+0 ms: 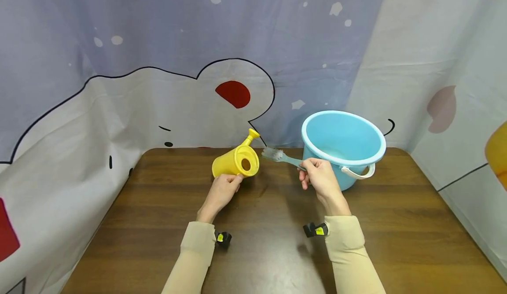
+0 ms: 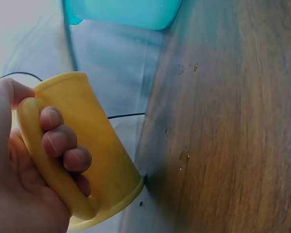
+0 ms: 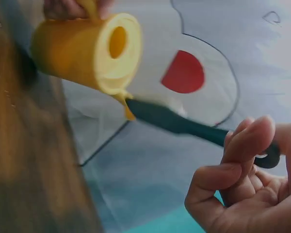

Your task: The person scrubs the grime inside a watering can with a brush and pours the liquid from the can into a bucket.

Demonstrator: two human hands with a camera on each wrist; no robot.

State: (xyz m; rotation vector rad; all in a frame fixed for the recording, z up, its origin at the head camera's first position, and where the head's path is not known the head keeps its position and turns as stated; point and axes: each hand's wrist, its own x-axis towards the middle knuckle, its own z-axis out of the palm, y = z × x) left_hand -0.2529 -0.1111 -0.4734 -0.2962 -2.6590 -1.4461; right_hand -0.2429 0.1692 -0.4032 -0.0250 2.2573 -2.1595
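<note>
My left hand [image 1: 222, 193] grips the handle of a yellow watering can [image 1: 227, 163], its fingers curled through the handle [image 2: 53, 155] in the left wrist view. The can tilts, with its round opening facing me and its spout [image 1: 250, 137] angled up to the right. In my right hand [image 1: 321, 180] is a scrubbing brush [image 3: 184, 124], pinched near the end of its grey-green handle. Its pale bristles [image 1: 273, 154] face up, just right of the can's spout in the head view. Whether brush and spout touch, I cannot tell.
A light blue bucket [image 1: 343, 115] with a white handle [image 1: 359, 173] stands behind my right hand. Water drops [image 2: 184, 155] dot the brown wooden table [image 1: 261, 250]. A printed curtain [image 1: 166, 104] hangs along the table's back and sides.
</note>
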